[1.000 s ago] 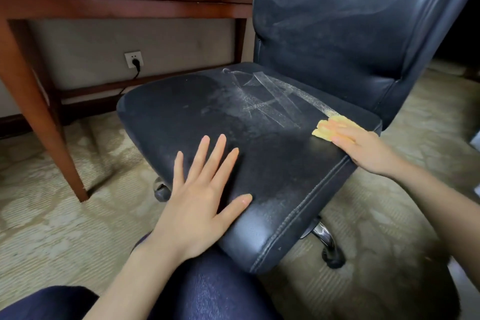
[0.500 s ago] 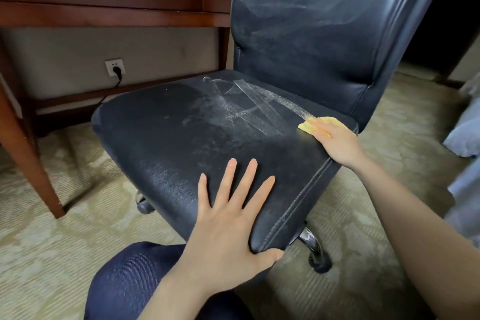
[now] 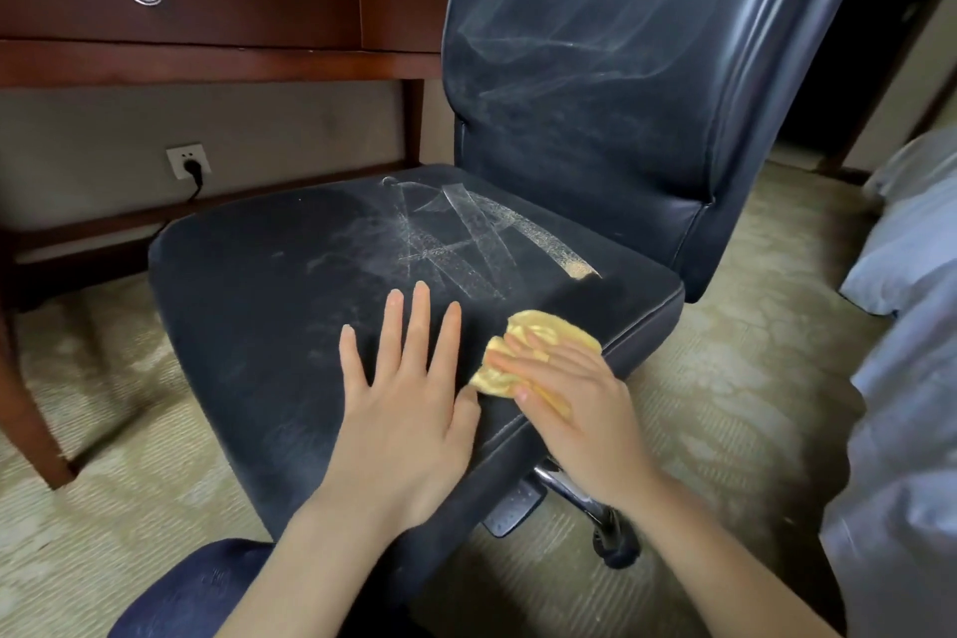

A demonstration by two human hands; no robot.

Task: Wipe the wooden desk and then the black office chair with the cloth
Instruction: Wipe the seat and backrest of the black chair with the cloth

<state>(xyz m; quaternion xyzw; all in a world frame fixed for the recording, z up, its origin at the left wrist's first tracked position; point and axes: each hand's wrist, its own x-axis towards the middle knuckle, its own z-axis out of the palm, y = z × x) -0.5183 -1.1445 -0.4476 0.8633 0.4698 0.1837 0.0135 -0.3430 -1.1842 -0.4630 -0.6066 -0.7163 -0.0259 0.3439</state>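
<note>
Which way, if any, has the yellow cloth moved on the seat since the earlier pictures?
Yes. The cloth under the right hand slid forward over the seat, away from the backrest, to beside the left hand.

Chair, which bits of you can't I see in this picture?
- Chair backrest top: head view, cut off by the upper edge.
- Chair's wheels: head view, mostly hidden under the seat.
- Cloth: partly covered by the right hand.
- Desk top: mostly cut off by the upper edge.

- The right hand [image 3: 580, 409] covers much of the yellow cloth [image 3: 538, 329].
- The chair [image 3: 595, 83] loses its back past the top edge; its base is mostly hidden under the seat.
- The desk [image 3: 233, 62] is cut off at left.
</note>
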